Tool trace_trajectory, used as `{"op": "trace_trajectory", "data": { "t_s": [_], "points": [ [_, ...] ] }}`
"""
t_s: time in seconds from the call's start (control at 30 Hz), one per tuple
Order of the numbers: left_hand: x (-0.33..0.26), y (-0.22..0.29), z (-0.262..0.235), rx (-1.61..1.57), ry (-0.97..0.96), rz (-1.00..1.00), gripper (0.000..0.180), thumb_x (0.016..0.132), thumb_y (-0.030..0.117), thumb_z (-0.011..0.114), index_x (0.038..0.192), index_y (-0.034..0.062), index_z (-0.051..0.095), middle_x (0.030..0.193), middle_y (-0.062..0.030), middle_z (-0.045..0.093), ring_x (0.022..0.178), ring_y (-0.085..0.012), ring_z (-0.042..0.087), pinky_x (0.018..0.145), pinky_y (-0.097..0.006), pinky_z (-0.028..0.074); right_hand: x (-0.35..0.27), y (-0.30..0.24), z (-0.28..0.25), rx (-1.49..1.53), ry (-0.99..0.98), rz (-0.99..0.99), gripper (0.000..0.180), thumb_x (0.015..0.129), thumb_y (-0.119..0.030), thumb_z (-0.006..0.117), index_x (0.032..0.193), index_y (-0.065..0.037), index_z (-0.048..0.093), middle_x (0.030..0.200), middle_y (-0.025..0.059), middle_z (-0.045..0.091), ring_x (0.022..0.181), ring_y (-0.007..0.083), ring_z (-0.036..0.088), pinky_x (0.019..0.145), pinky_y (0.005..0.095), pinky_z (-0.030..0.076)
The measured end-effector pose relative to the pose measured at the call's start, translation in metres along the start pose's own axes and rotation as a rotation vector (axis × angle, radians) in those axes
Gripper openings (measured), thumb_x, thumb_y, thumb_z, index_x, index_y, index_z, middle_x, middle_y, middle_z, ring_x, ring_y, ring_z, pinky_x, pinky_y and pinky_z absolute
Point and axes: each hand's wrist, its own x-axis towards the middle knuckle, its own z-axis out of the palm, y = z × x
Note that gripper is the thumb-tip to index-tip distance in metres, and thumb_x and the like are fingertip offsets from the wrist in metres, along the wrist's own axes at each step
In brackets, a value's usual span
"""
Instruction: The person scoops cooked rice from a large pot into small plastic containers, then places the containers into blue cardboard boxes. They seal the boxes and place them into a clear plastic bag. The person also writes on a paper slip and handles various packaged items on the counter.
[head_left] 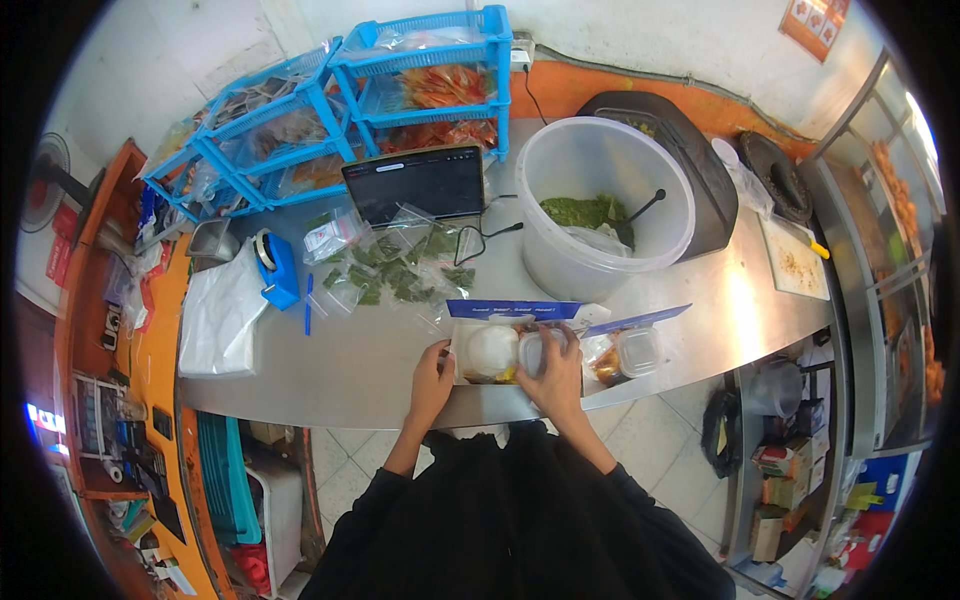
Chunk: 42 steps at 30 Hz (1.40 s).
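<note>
An open food box point(458, 345) stands near the table's front edge, its blue lid flap raised at the back. Inside it lie a round white mound that looks like rice point(493, 351) and a small clear lidded plastic container point(531, 352), with other food partly hidden. My left hand point(432, 382) holds the box's left side, fingers curled at its wall. With its fingers around the small container, my right hand point(557, 376) reaches into the box's right part. Just right of it, a second open box point(600, 340) holds bagged food and another clear lidded container point(638, 352).
Behind the boxes are a big translucent bucket point(550, 265) with greens, leaf-filled plastic bags point(400, 265) and a tablet point(418, 185). Blue racks point(345, 100) stand at the back left. A blue tape dispenser point(277, 272) and white plastic bags point(220, 315) lie left; a cutting board point(795, 258) lies right.
</note>
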Motion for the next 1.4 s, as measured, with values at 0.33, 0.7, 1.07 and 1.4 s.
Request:
{"op": "trace_trajectory", "data": {
  "t_s": [0.33,0.7,1.07,1.4],
  "points": [
    [-0.002,-0.014,0.0,-0.036,-0.019,0.039,0.03,0.086,0.017,0.047,0.112,0.0032,0.045,0.097,-0.0167,0.055,0.076,-0.0262,0.056,0.068,-0.033,0.045,0.001,0.007,0.002,0.022,-0.018,-0.047,0.065,0.059,-0.019,0.067,0.117,-0.003,0.043,0.119,0.0247,0.035,0.102,0.0378,0.043,0.084,0.0432,0.038],
    [-0.001,-0.014,0.001,-0.084,-0.094,0.052,0.033,0.087,0.022,0.047,0.115,0.004,0.043,0.105,-0.0151,0.051,0.09,-0.0254,0.053,0.076,-0.033,0.043,-0.006,0.026,0.0,0.449,0.009,0.099,0.053,0.07,-0.019,0.061,0.117,-0.001,0.043,0.118,0.0202,0.043,0.11,0.0324,0.042,0.093,0.0375,0.033],
    [0.0,-0.021,0.001,-0.095,-0.091,0.095,0.034,0.086,0.024,0.048,0.113,0.0031,0.044,0.104,-0.0152,0.05,0.087,-0.0258,0.053,0.071,-0.031,0.044,0.004,-0.005,-0.009,0.005,-0.128,-0.056,0.052,0.066,-0.025,0.065,0.109,-0.003,0.047,0.104,0.0184,0.05,0.089,0.0332,0.054,0.075,0.038,0.045],
    [0.002,-0.027,0.004,-0.129,-0.105,0.114,0.035,0.086,0.025,0.049,0.112,0.002,0.044,0.105,-0.0149,0.05,0.088,-0.0263,0.054,0.071,-0.031,0.045,0.001,-0.01,0.002,-0.169,-0.155,-0.061,0.051,0.064,-0.031,0.066,0.102,-0.005,0.045,0.101,0.0197,0.048,0.093,0.0334,0.051,0.079,0.0459,0.038]
  ]
}}
